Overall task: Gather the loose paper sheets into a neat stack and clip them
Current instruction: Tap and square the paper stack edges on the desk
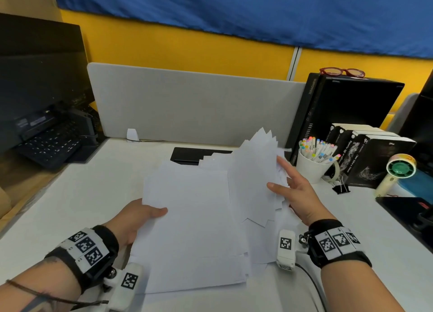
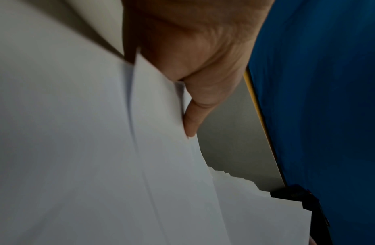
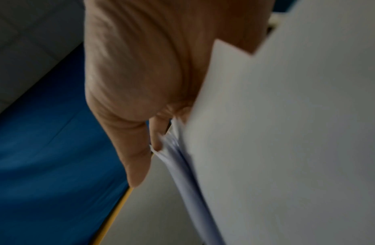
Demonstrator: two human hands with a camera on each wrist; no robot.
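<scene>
- While the sheets remain uneven, the left hand (image 1: 137, 216) grips the nearer bundle of paper sheets (image 1: 194, 222) at its left edge, thumb on top, evidently to anchor it over the desk (image 1: 82, 194).
- Right hand (image 1: 294, 192) holds a fanned, tilted batch (image 1: 255, 178) from the right, thumb on the face and index finger extended; the corners splay, so squaring is judged unfinished.
- Binder clip (image 1: 341, 187) lies on the desk just beyond the right hand, unused, presumably kept within reach for clipping.
- Cup of markers (image 1: 312, 165) and books (image 1: 367, 157) stand further right.
- Grey partition (image 1: 187, 101) closes the desk's far edge.
</scene>
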